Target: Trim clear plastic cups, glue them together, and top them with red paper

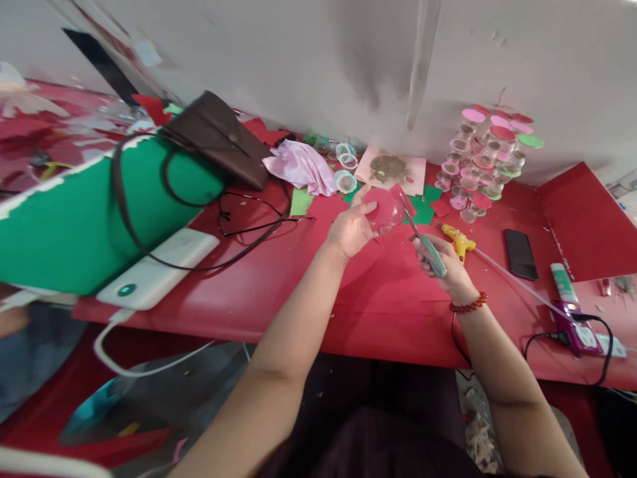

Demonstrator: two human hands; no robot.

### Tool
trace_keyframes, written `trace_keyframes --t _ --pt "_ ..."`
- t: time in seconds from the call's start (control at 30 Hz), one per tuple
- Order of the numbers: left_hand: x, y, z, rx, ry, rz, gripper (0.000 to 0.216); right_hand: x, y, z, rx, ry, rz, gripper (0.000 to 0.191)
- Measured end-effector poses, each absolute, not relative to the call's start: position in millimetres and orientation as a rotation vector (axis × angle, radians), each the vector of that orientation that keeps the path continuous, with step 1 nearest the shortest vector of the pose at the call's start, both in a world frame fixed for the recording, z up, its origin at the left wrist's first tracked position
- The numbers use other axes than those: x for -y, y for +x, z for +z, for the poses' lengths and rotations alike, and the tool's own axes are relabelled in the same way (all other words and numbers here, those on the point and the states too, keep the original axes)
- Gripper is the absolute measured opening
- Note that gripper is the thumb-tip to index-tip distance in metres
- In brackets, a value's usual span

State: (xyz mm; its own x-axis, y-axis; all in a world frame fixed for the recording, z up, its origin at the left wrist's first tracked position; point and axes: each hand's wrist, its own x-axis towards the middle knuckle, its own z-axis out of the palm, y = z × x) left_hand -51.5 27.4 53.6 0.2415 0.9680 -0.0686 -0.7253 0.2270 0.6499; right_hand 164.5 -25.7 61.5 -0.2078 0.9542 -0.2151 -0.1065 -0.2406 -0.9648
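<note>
One green panel [50, 226] leaned at the far left, its upper edge trimmed in white. Just in front of it, a white power bank [164, 262] with a white cable rested on the red table [249, 292]. A dark brown bag [213, 136] lay against the panel's right end, its long strap looping down past the power bank and a pair of glasses [223, 226]. Next came a crumpled pale pink cloth [301, 166], with several clear plastic cups [345, 181] just beside it.

Near the middle, the left hand [351, 231] grasped a red paper disc [377, 202] together with a clear plastic piece [397, 211], raised above red sheets [388, 272]. Behind them lay a pale pink sheet [418, 169] bearing a brownish patch. The right hand [452, 271] gripped scissors [432, 255] by their grey-green handles, the blades pointing up beside the disc's right edge; whether they touched it, I could not tell.

Beyond that hand lay a yellow glue gun [456, 241], with a stacked cluster of small clear cups and coloured discs [482, 162] behind it. Farther right were a black phone [520, 254], a white-and-green tube [563, 282], a purple plug block [572, 325] and a folded red board [592, 226].
</note>
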Motion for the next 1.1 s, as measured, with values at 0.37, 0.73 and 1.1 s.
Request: trace_keyframes --t 0.37,0.73,1.1 --pt "-26.9 -51.4 55.7 -0.573 0.571 1.268 0.064 27.2 163.2 63.2 1.158 -1.211 1.572 0.057" --pt "-28.5 -51.0 56.4 -0.585 0.561 1.294 0.071 27.6 164.0 59.9 1.178 -1.23 1.55 0.059" --pt "-30.5 -50.3 52.5 -0.548 0.496 1.275 0.068 29.2 160.8 62.3 1.191 -1.242 1.501 0.059"
